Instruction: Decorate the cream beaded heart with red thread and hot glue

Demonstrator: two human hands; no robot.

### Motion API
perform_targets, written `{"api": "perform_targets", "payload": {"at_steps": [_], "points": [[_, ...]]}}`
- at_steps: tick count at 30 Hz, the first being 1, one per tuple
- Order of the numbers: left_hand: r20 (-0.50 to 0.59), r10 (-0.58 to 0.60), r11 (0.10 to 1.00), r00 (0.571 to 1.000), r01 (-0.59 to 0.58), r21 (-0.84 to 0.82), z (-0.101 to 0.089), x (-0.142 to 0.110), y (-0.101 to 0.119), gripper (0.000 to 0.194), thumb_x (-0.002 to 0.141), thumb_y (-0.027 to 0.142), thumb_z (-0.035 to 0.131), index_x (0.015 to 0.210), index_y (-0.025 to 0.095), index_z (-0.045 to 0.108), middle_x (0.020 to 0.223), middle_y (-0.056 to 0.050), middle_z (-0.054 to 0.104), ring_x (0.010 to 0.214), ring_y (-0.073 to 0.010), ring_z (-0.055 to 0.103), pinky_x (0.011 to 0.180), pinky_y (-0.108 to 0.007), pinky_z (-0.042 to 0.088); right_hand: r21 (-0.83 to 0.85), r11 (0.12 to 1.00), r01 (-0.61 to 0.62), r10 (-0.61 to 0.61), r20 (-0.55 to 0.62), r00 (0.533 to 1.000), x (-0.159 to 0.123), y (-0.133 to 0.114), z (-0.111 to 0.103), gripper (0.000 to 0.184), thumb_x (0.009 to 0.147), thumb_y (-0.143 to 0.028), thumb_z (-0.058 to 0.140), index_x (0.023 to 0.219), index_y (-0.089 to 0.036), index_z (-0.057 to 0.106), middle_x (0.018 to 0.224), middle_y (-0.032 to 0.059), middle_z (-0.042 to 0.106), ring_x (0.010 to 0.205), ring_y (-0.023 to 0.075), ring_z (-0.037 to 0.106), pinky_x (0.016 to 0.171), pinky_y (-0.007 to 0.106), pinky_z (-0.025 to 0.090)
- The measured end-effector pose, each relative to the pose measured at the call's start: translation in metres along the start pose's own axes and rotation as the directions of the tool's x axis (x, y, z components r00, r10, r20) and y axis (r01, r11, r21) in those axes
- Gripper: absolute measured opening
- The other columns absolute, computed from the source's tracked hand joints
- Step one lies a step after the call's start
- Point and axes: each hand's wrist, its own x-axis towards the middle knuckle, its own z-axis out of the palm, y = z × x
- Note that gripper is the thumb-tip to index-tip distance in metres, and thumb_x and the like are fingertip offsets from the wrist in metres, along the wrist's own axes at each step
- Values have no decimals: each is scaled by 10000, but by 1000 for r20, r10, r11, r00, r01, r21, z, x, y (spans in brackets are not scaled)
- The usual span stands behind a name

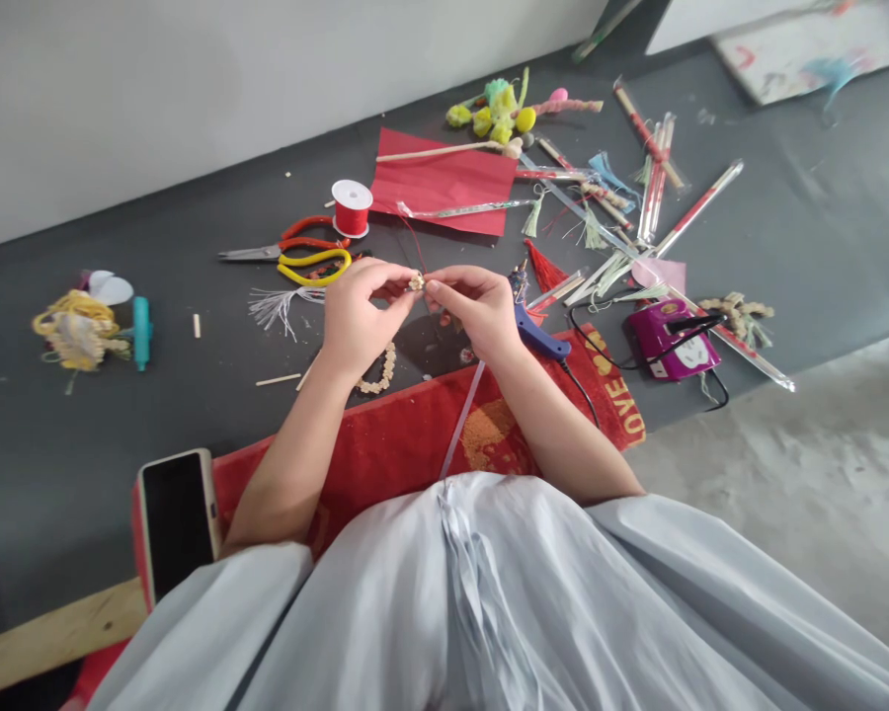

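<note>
My left hand (363,314) is closed in a pinch on a small cream knotted piece (416,282) in the middle of the head view. A thin red cord (413,233) rises in a loop from the fingertips. My right hand (481,308) meets it from the other side, with thumb and forefinger pinching the cord right beside the piece. Below my left hand, a cream knotted strand (379,373) curves on the table; whether it joins the held piece is hidden. Just right of my right hand lies a blue hot glue gun (540,334).
Scissors with orange and yellow handles (315,259) and a red thread spool (352,209) are left of centre. Behind are red paper (444,188) and several wrapped sticks with tassels. A purple box (671,341) with cables stands right. A red towel (392,434) and phone (179,518) lie near me.
</note>
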Motion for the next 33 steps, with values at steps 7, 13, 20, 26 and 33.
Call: {"api": "perform_targets", "payload": {"at_steps": [7,13,20,26,33], "points": [[3,40,993,999,-40,114,-1,-2,2,162,829,106,718,955,188,778,913,-8,766,740,-110,706,725,-230,606,-137,981,140,-139,15,990,-1,6,1,466,646,-585,886,870,-190,782,801,12,765,670,117,674,499,220,510],[62,139,951,988,-151,269,-2,-3,6,222,832,87,675,1005,178,780,932,-25,771,817,-139,724,783,-255,593,-356,892,279,-307,-24,951,-6,7,4,323,740,-477,850,845,-191,744,796,-1,744,701,107,674,572,214,516],[55,217,955,975,-223,195,-2,-3,11,215,872,117,640,1034,158,775,931,-36,774,796,-124,713,765,-233,582,-495,708,503,-551,57,832,-9,5,-1,81,842,-262,719,876,-194,746,772,2,752,630,96,660,547,200,531],[-18,128,986,992,-125,108,-1,-2,14,137,896,170,663,948,185,789,893,-21,786,806,-129,716,720,-224,580,-539,536,650,-723,105,683,-7,8,-3,64,879,-228,700,890,-200,757,734,-1,754,602,98,671,535,193,556],[-44,35,999,998,-36,-26,1,-1,11,123,793,82,697,840,171,767,793,-11,747,689,-106,689,643,-200,566,-513,650,560,-644,19,765,-9,10,0,209,934,-400,681,915,-206,758,798,19,779,636,114,701,583,229,590]]}}
